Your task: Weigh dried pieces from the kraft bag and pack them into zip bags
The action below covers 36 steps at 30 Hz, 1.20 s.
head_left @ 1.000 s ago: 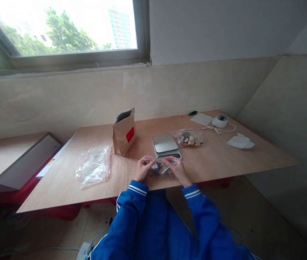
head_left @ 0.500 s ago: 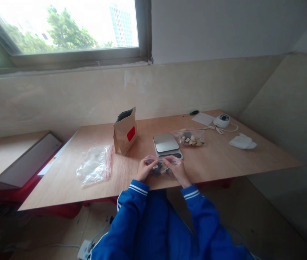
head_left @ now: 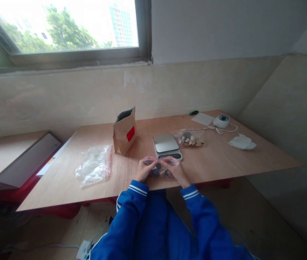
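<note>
one wooden table (head_left: pixel 223 162) fills the middle of the view, under a window and against a pale tiled wall. largest on it is a heap of empty clear zip bags (head_left: pixel 94 165), towards the left edge and well apart from the hands. behind that, near the middle of the surface, a brown paper pouch (head_left: pixel 125 131) with a red label stands upright, its top open. a small metal-topped kitchen scale (head_left: pixel 166 145) sits centre, just beyond the hands. beside the scale, on its right, lies a filled zip bag (head_left: pixel 191 138) of pale and dark pieces. at the far right corner are a sheet of paper, a round white device (head_left: pixel 220 120) with a cord, and a crumpled white tissue (head_left: pixel 242 142).

at the near edge, right in front of the person in blue sleeves, a small clear zip bag (head_left: pixel 160 168) holding dark pieces lies on the surface. its long axis, the pink-edged mouth, runs left to right between the hands. the left hand (head_left: pixel 144 169) pinches the bag's left end of the mouth; the right hand (head_left: pixel 175 170) pinches the mouth nearer the middle, fingers curled narrowly over it. both hands touch the bag, neither nearer. whether the seal is pressed closed cannot be told.
</note>
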Each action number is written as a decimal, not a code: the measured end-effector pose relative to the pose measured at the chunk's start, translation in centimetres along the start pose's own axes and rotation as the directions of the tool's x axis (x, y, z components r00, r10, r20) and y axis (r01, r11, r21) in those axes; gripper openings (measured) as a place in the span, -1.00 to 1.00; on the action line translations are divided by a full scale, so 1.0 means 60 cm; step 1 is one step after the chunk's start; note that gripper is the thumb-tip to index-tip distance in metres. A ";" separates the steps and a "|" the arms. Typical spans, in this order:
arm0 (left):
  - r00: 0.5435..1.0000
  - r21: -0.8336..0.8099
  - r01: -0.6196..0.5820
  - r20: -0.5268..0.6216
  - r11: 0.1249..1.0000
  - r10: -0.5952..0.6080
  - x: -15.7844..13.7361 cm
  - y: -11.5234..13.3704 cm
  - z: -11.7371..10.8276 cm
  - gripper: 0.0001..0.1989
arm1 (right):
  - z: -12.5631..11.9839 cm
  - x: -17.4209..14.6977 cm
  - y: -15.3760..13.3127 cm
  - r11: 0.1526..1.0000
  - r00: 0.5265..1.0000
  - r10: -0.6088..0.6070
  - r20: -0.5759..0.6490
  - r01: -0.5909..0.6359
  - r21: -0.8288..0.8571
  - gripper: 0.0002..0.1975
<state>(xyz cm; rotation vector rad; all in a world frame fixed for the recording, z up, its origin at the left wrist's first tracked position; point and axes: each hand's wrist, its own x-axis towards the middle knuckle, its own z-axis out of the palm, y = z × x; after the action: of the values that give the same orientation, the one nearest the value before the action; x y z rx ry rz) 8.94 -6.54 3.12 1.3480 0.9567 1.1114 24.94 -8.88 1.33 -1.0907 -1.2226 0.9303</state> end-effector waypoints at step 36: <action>0.975 -0.143 -0.017 -0.220 0.990 -0.015 0.007 -0.009 -0.023 -0.55 | -0.169 0.102 -0.100 0.973 0.964 -0.148 -0.223 0.102 -0.207 -0.59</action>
<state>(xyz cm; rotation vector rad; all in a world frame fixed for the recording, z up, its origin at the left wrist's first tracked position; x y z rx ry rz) 7.73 -5.74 2.58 1.1238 1.0144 1.3263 35.64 -5.76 8.54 -1.2248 -1.1850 0.5737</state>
